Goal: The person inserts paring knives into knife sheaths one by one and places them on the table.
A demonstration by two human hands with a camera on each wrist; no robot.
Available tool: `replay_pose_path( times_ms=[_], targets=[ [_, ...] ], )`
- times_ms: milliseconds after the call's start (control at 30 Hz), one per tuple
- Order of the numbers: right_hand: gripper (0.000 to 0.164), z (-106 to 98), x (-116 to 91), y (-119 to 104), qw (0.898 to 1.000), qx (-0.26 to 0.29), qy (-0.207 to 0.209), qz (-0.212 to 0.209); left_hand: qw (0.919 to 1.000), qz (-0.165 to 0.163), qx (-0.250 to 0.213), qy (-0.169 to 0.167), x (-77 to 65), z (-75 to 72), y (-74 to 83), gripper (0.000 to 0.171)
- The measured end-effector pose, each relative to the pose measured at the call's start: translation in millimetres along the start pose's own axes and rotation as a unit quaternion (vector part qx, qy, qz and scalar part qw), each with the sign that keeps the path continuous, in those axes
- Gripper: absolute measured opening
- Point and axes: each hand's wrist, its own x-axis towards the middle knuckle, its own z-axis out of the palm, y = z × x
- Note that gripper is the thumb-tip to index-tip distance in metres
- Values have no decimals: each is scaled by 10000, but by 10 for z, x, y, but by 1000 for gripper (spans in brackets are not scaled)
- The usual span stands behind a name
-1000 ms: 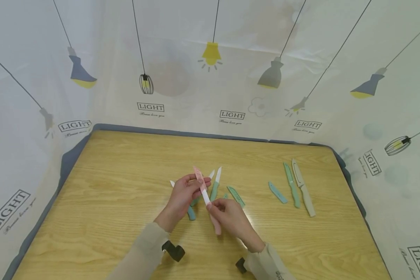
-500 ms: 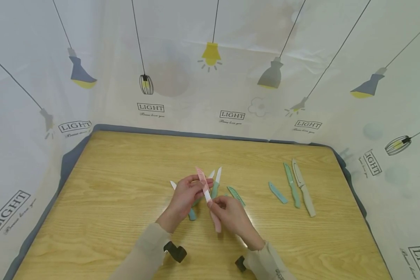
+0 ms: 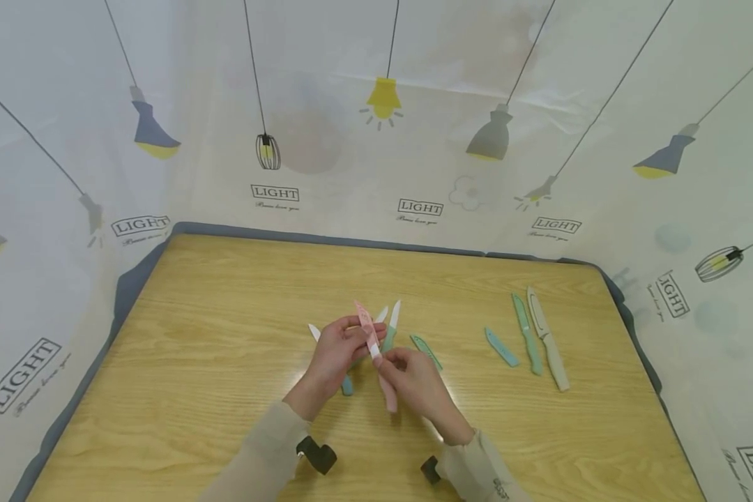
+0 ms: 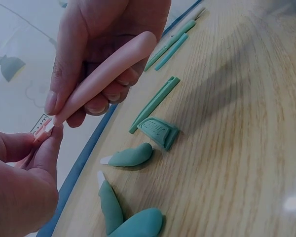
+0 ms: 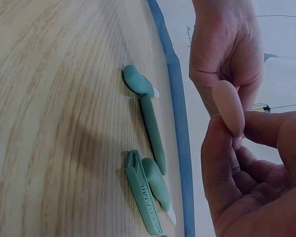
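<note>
My left hand (image 3: 332,354) pinches a pink knife sheath (image 3: 364,321) between thumb and fingers, its tip pointing away. My right hand (image 3: 416,385) grips the pink handle (image 4: 106,76) of a ceramic knife whose white blade (image 3: 375,351) enters that sheath. Only a short strip of blade shows between sheath and handle. Both hands hold the knife above the table. Beneath them lie a blue-handled knife (image 3: 347,385), partly hidden by my left hand, and a green-handled knife (image 3: 388,339) with a bare white blade. Another white blade tip shows behind my left fingers.
A green sheath (image 3: 427,351) lies right of the hands. Farther right are a blue sheath (image 3: 500,347), a green knife (image 3: 527,335) and a beige knife (image 3: 549,340), both sheathed. The wooden table (image 3: 226,293) ends at a printed curtain (image 3: 326,174).
The visible strip of white blade has become shorter as the pink handle and sheath have drawn closer together. The head view has shifted slightly; the knives on the table have stayed put.
</note>
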Motion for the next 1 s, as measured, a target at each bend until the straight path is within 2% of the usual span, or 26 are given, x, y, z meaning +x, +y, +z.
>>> replay_pose_path(
  times_ms=[100, 800, 900, 1000],
  targets=[
    [32, -4, 5, -2, 9999, 66, 13, 97, 10000, 15, 44, -27, -4, 12, -8, 42],
    [32, -1, 70, 47, 9998, 129, 137, -55, 9999, -122, 49, 87, 33, 38, -69, 41],
    [34, 1, 63, 59, 9997, -40, 211, -101, 9997, -145, -30, 191, 34, 32, -69, 41],
    [33, 4, 49, 65, 9982, -470, 349, -145, 9993, -115, -137, 342, 35, 33, -68, 39]
  ],
)
